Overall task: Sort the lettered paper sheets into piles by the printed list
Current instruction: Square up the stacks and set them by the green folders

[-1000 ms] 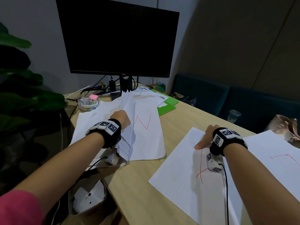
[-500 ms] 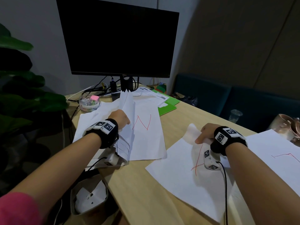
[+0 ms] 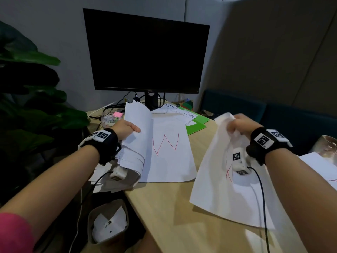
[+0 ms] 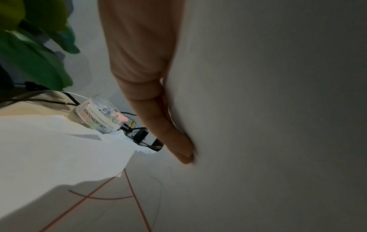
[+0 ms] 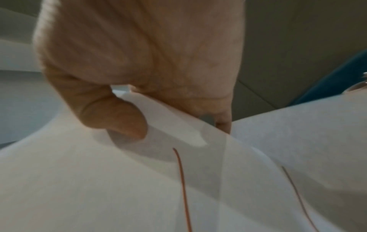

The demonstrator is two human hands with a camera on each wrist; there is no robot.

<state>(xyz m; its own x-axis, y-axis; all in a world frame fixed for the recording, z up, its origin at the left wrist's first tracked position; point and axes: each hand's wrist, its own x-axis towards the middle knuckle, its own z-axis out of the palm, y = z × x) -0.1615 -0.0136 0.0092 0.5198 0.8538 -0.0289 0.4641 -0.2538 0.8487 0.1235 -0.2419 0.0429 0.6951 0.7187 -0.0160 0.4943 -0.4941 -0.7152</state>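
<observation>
Right hand pinches lifted sheet's far corner.

Dim room light, with soft blur showing wherever something is moving.

In the head view the wall and the plant are sinking into shadow, while the white sheets are catching most of the light; the right hand is smearing with motion, and straight lines are bowing at the wide-angle edges. The lifted sheet is casting a soft shadow on the bench. Both wrist views are looking grainy and out of focus up close, their right sides darkening.
</observation>
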